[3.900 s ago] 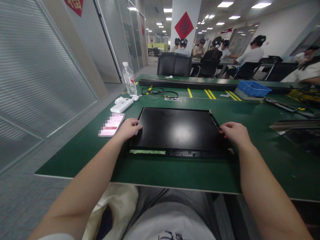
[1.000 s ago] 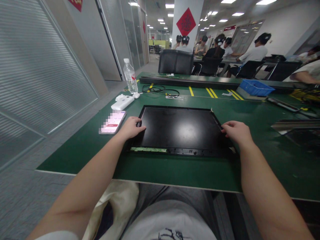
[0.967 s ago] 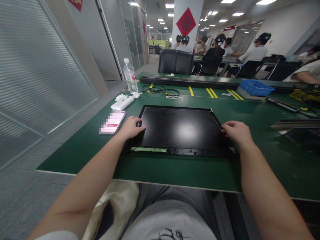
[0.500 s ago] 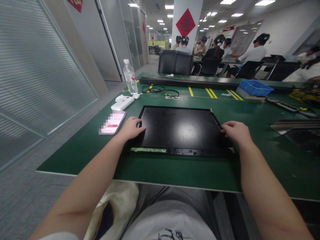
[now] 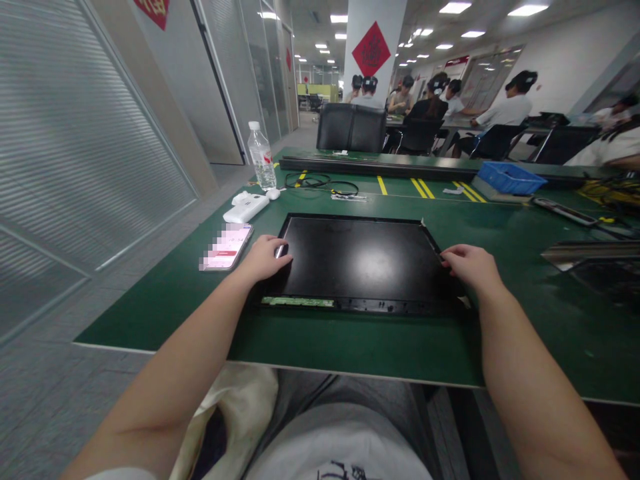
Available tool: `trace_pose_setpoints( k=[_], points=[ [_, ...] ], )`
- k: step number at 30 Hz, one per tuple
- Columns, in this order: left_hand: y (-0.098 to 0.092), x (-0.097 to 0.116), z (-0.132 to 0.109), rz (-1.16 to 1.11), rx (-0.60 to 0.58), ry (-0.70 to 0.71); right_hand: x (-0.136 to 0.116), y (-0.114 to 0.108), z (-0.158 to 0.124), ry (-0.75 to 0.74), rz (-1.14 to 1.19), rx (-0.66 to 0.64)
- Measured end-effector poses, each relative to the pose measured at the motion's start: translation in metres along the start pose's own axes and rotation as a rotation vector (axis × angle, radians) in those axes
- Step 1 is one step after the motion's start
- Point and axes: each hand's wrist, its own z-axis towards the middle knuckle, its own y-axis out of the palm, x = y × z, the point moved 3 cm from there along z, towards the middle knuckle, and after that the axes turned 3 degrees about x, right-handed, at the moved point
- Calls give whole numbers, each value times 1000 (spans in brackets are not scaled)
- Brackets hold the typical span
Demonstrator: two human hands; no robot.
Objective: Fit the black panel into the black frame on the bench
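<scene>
A black flat display panel point(image 5: 350, 260) lies on the green table in front of me, its dark glossy face upward. Along its near edge runs a strip of green circuit board point(image 5: 297, 302). My left hand point(image 5: 265, 257) grips the panel's left edge, thumb on top and fingers at the side. At the opposite edge, my right hand point(image 5: 470, 263) is closed, thumb and fingers pinching the rim. Small pale tabs stick out at the right corners of the panel. The undersides of the fingers are hidden.
Left of the panel are a phone point(image 5: 227, 247), a white device point(image 5: 246, 208) and a water bottle point(image 5: 261, 157). Behind it lie a black cable point(image 5: 320, 181) and long dark bars point(image 5: 400, 167). A blue bin point(image 5: 510, 178) stands at back right. Several people sit farther off.
Both hands keep their hold on the panel's edges, and the panel stays in place. The view has tilted up very slightly.
</scene>
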Motion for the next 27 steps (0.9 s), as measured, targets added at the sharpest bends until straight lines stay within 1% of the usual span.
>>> trace_pose_setpoints(
  k=[3,11,18,23,27],
  points=[
    [0,0,-1,-11,8,1,1,0,0,1,14,5],
    [-2,3,-2,-6,-5,-24,1,0,-1,64,90,-14],
    [-7,5,-2,99,32,-72,2,0,1,71,98,-21],
    [-7,4,-1,159,41,-117,3,0,4,77,138,-60],
    [-5,1,2,183,43,-123,12,1,10,69,73,-40]
  ],
)
